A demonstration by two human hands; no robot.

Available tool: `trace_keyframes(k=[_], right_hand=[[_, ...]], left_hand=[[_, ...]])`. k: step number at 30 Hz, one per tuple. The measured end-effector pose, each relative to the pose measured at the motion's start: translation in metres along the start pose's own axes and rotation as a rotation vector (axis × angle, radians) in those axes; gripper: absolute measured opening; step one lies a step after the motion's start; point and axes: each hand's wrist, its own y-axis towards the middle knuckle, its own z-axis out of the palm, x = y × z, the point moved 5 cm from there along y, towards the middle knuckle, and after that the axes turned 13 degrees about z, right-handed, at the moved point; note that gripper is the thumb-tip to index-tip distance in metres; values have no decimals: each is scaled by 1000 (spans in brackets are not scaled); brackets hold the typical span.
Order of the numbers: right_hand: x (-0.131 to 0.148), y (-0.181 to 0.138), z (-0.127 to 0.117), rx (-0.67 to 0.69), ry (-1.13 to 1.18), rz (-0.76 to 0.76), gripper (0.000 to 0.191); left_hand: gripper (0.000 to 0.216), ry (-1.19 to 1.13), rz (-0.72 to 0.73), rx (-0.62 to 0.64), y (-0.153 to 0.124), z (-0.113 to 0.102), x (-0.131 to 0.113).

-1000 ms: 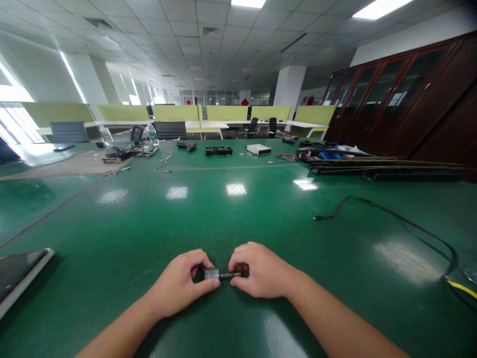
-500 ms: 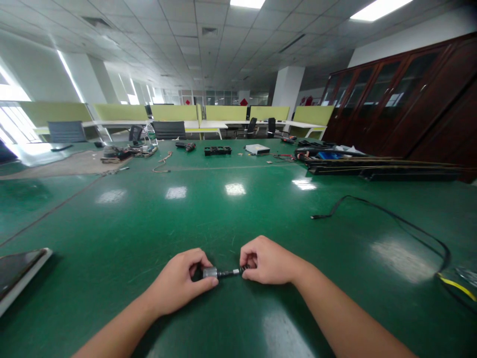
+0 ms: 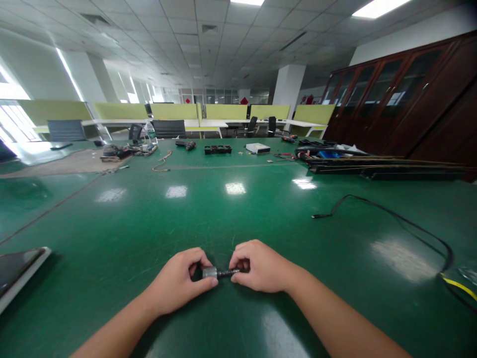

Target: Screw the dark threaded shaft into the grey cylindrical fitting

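Observation:
Between the fingertips and thumb of my left hand [image 3: 181, 278] is a small grey metal cylinder with a thin dark shaft [image 3: 209, 272] pointing right. My right hand [image 3: 259, 266] pinches a small dark coil spring [image 3: 234, 271] around the shaft's free end. The fingers of my right hand partly cover the spring and the shaft's tip. Both hands are low over the green table [image 3: 208, 214], a short gap apart.
A tablet-like device [image 3: 20, 276] lies at the left edge. A black cable [image 3: 391, 214] curves across the right side. Along the back are a power drill [image 3: 185, 145], a black bracket-like part [image 3: 218, 149], a white box [image 3: 258, 148] and long dark bars [image 3: 372, 166].
My right hand has moved left, bringing the spring from the shaft's tip further onto the shaft. The left hand and the cylinder have stayed nearly still.

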Motion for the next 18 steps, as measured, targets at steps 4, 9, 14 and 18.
trace_keyframes(k=[4, 9, 14, 18], right_hand=[[9, 1, 9, -55, -3, -41, 14], [12, 0, 13, -12, 99, -60, 34], [12, -1, 12, 5, 125, -61, 34], [11, 0, 12, -8, 85, -43, 23]], left_hand=[[23, 4, 5, -5, 0, 1, 1], [24, 7, 11, -8, 0, 1, 1], [24, 2, 9, -2, -2, 0, 0], [22, 3, 7, -1, -2, 0, 0]])
